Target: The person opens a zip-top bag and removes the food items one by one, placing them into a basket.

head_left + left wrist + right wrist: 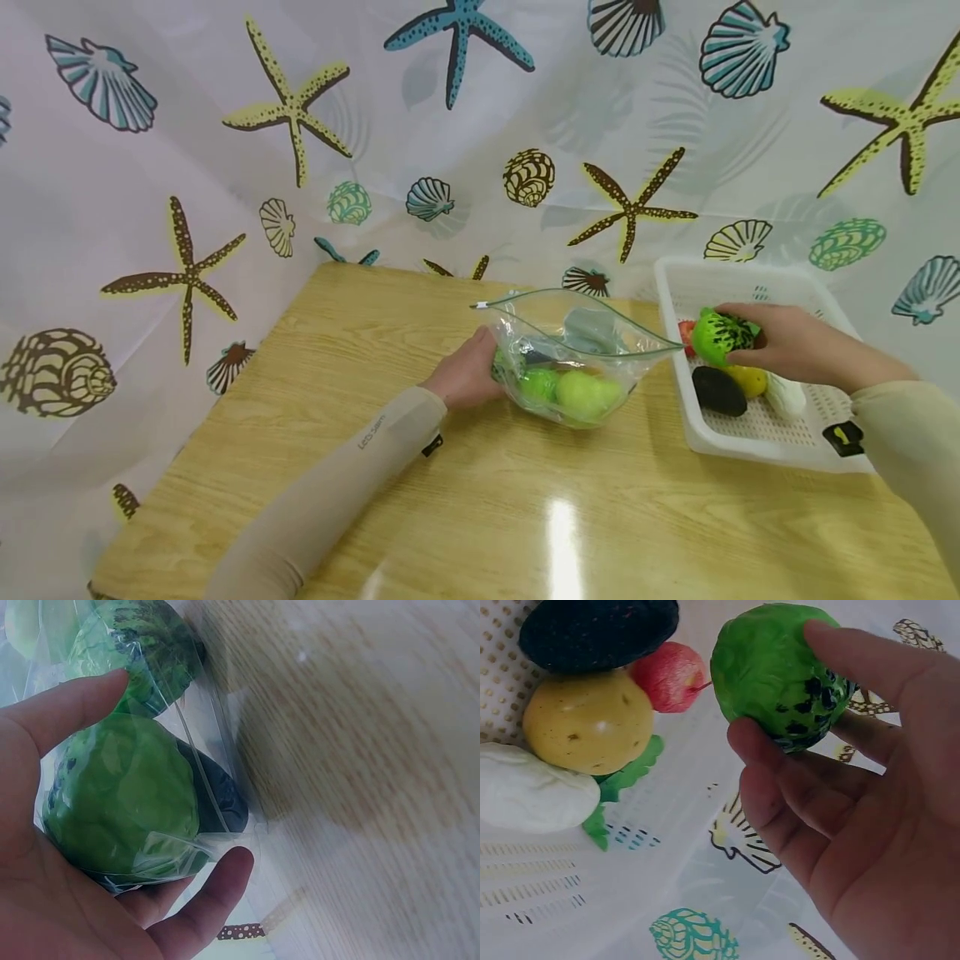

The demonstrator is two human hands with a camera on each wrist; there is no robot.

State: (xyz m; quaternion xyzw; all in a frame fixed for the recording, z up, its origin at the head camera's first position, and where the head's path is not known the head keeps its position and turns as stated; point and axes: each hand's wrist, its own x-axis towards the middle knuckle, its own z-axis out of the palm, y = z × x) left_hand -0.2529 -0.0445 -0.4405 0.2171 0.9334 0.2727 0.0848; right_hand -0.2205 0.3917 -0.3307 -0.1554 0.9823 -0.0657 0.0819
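A clear zip bag (558, 333) stands on the table with its mouth open, holding several green fruits and a dark one. At its left side my left hand (468, 371) cups the bag, thumb and fingers curved round a lumpy green fruit (124, 799) through the plastic. My right hand (787, 342) grips a round green toy fruit (769, 671) with black patches, raised over the white basket (678, 383). Beneath that hand lie a dark oval fruit (600, 634), a yellow potato-like piece (589, 724), a white piece (532, 787) and a red fruit (671, 675).
The basket is at the right of the wooden table (360, 508), its left rim near the bag. A green slider (480, 306) sits at the bag's left corner. A curtain (465, 133) with shells and starfish hangs behind the table.
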